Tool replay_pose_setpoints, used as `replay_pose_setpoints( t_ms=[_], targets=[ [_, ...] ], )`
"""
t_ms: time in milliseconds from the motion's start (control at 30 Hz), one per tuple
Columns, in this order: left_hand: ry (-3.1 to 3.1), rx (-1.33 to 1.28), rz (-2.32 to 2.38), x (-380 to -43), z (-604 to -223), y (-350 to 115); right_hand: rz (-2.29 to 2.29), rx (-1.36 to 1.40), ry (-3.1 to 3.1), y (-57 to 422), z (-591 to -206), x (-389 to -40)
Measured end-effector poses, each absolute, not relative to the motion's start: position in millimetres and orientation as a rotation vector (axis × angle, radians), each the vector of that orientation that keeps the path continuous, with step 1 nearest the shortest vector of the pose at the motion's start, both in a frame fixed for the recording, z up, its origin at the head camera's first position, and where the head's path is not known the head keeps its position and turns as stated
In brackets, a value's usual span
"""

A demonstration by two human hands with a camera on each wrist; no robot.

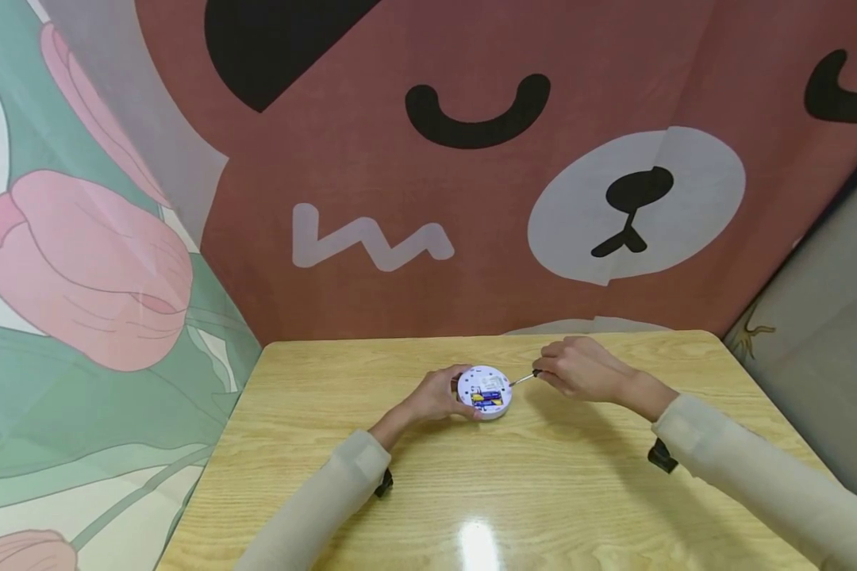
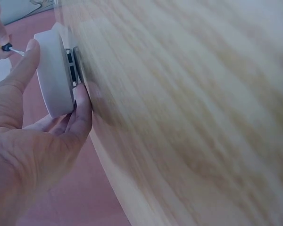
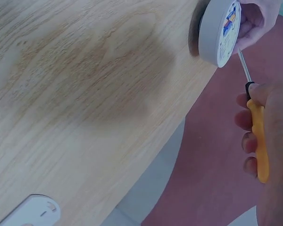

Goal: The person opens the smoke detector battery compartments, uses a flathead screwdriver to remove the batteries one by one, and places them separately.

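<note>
My left hand [image 1: 434, 396] grips a round white battery device [image 1: 480, 381] by its side, thumb at the near rim and other fingers around the far side and back. Two blue-and-yellow batteries [image 1: 487, 398] sit in its exposed face, which has small dark holes around it. In the left wrist view, its back edge stands close to the wooden tabletop. My right hand [image 1: 582, 369] holds a screwdriver [image 3: 258, 136] with an orange handle, black collar and thin metal shaft. The screwdriver's tip points at the right edge of the device's face in the head view.
The wooden table [image 1: 400, 500] ends at a fabric backdrop [image 1: 371, 309] printed with a bear's face. A white flat piece with a rounded end [image 3: 35, 212] lies on the wood in the right wrist view. Patterned cloths hang at both sides.
</note>
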State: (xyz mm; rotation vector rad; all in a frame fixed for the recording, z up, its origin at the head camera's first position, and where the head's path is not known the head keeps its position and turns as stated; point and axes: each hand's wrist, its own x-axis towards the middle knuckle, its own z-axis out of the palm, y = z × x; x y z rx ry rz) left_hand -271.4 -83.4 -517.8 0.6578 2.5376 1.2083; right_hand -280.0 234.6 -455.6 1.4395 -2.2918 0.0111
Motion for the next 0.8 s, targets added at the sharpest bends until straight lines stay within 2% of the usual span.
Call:
replay_pose_setpoints(
  t_ms=[800],
  targets=[
    [2.568,0.655,1.190,-272.8,-519.4,-82.1,-0.122,1.557,-2.375,203.3,-440.7,-277.0]
  ],
)
